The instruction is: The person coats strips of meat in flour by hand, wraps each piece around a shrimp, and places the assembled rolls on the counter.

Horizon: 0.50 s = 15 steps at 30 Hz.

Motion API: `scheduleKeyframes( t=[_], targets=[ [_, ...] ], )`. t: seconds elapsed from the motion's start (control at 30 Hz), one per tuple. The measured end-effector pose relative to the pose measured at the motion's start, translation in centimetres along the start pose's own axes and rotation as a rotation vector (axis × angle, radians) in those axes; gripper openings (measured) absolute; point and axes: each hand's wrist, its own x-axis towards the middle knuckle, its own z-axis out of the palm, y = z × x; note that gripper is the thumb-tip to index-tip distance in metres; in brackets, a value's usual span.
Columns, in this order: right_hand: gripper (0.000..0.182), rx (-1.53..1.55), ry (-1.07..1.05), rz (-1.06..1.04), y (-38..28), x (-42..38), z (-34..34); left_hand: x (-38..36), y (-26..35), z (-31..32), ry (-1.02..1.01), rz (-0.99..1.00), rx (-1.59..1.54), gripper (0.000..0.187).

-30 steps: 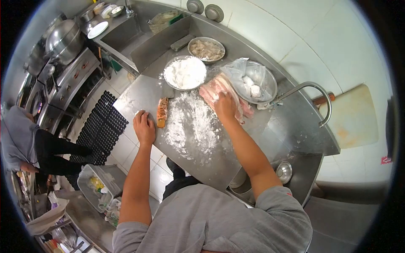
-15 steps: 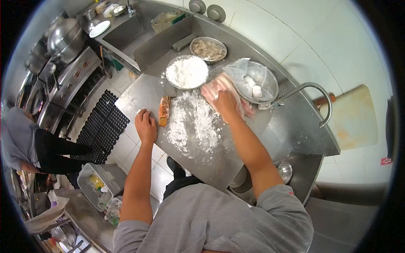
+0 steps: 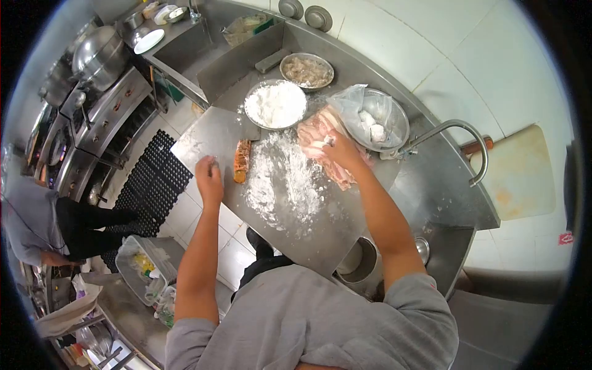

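Note:
My right hand [image 3: 343,150] is closed at the fingertips on a small white piece [image 3: 328,140]. It hangs over limp pink-and-white streaked slices, like raw meat [image 3: 316,131], spread on the metal worktop. Near the worktop's left edge my left hand [image 3: 209,176] is lifted with its fingers curled in, no object showing in them. Right of that hand lies an orange-brown, dark-marked handle [image 3: 241,161] with a flat metal part at its far end. White powder [image 3: 283,179] is smeared between my hands. Beyond it sits a bowl of white powder [image 3: 275,105].
Behind are a bowl of pale, wet-looking pieces [image 3: 306,71] and a steel bowl [image 3: 399,123] holding a plastic bag and white lumps. A curved faucet [image 3: 453,125] arches at the right. A bin [image 3: 145,265] and another person [image 3: 37,216] are at the left.
My left hand has lifted off the worktop edge and turned, fingers curling. My right hand has drawn back slightly and rotated, showing the white piece; the pink slices have shifted and spread toward me.

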Motion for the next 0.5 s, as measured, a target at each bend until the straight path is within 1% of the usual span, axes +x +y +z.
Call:
scheduleKeyframes(
  t=[0.07, 0.1, 0.17, 0.2, 0.27, 0.33, 0.43, 0.5],
  targets=[
    [0.046, 0.05, -0.071, 0.048, -0.8, -1.0, -2.0, 1.9, 1.9, -1.6, 0.128, -0.062, -0.146, 0.03],
    [0.044, 0.125, -0.109, 0.055, -0.5, -1.2, -2.5, 2.9, 4.8, -2.5, 0.147, -0.019, -0.175, 0.029],
    [0.042, 0.276, -0.181, 0.065, 0.0, -1.1, -3.5, 4.0, 9.6, -2.9, -0.032, -0.075, -0.342, 0.029],
    [0.034, 0.342, -0.183, 0.103, -0.6, -1.3, -4.0, 4.4, 11.6, -2.6, -0.121, -0.101, -0.425, 0.03],
    [0.02, 0.476, -0.19, 0.181, -2.7, -2.1, -5.5, 4.6, 14.5, -1.2, -0.584, -0.23, -0.652, 0.036],
    [0.02, 0.548, -0.198, 0.13, -5.8, -3.0, -7.1, 3.9, 17.5, 0.5, -0.914, -0.471, -0.874, 0.049],
    [0.021, 0.672, -0.232, 0.058, -9.0, -3.9, -8.5, 3.8, 18.8, 3.3, -1.068, -0.521, -1.048, 0.057],
    [0.021, 0.74, -0.256, 0.01, -9.0, -4.0, -8.4, 5.0, 19.0, 3.8, -1.216, -0.575, -1.156, 0.056]
  ],
)
